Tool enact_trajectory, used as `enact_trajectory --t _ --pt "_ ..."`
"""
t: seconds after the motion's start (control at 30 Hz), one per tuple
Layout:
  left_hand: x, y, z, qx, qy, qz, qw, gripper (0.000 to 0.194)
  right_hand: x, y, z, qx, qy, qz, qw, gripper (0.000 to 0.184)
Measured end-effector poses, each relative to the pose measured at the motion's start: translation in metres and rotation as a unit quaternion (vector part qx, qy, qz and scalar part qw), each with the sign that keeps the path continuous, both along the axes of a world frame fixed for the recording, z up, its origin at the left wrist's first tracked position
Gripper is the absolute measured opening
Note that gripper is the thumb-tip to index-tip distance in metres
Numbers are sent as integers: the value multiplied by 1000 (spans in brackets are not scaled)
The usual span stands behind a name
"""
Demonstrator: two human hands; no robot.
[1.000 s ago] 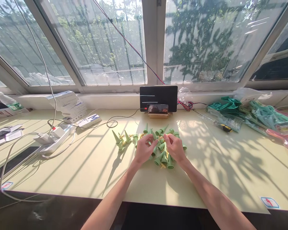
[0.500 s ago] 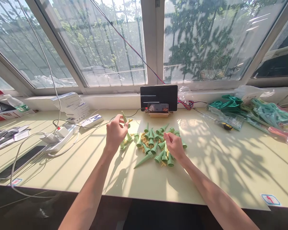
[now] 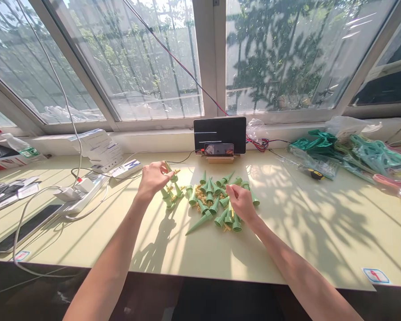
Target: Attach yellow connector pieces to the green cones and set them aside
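Left hand (image 3: 153, 178) has crossed from the pile (image 3: 209, 195) to the small group (image 3: 179, 192)

It pinches a green spike (image 3: 174, 178), a yellow piece (image 3: 177, 171) showing beside it, just above that group on the table (image 3: 87, 234). The right hand (image 3: 242, 200) is curled at the pile; whether it grips anything, I cannot tell. The step looks like setting the spike down; the next move calls for a gentle release, without toppling its neighbours.

Pale table (image 3: 214, 256) — green cones (image 3: 209, 191), power strip (image 3: 89, 195)
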State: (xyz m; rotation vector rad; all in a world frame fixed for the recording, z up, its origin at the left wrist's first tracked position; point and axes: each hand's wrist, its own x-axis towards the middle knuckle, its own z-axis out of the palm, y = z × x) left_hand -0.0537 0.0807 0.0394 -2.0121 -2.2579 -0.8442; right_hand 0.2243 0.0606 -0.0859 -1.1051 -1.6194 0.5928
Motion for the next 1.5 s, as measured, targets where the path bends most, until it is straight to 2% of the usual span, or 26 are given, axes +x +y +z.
enact_trajectory --t 0.23,0.47,0.7,1.07,1.5 --pt "0 4 -7 -52 -9 -13 999 18 0 0 -1 -3 -7 2 1000 45" --pt "-2 6 -12 -81 -16 -45 996 31 -1 -1 0 -2 -6 10 1000 45" --pt "-1 6 -12 -101 5 -29 994 35 0 -1 1 -5 -6 14 1000 46" --pt "-1 6 -10 -58 3 -19 998 22 1 -1 -1 0 -13 14 1000 46" --pt "-1 4 -8 -62 -1 -31 998 29 1 -1 -1 -6 -14 11 1000 48"
